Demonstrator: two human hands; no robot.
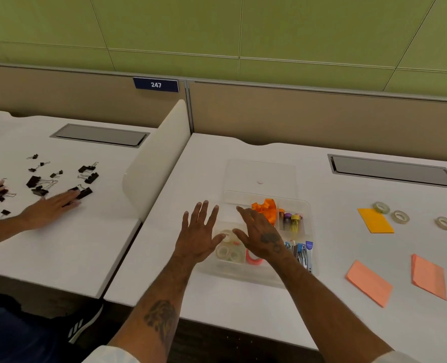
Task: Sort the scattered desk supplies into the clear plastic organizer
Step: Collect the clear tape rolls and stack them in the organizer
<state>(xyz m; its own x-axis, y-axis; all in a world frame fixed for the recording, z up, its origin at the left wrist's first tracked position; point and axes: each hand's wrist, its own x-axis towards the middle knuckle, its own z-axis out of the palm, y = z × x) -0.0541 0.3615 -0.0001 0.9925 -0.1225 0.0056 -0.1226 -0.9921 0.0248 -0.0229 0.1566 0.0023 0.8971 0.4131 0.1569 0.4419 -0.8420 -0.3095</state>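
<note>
The clear plastic organizer point(307, 205) sits mid-desk with its clear lid point(261, 174) lying flat behind it. Its compartments hold tape rolls point(226, 251), orange ribbon point(265, 209), small coloured bottles point(291, 221), a pink roll point(253, 259) and clips and metal tools point(302, 252). My left hand point(197, 235) hovers with fingers spread at the organizer's left edge. Over the organizer's middle, my right hand point(259, 233) is spread flat, holding nothing. Three tape rolls point(400, 216) and an orange sticky-note pad point(375, 220) lie to the right, two salmon pads point(369, 282) nearer the front.
A white curved divider point(156, 158) separates my desk from the left one, where another person's hand point(50, 208) rests among several black binder clips point(40, 183). Grey cable hatches point(394, 172) sit at the back. A shoe point(83, 324) shows below the desk edge.
</note>
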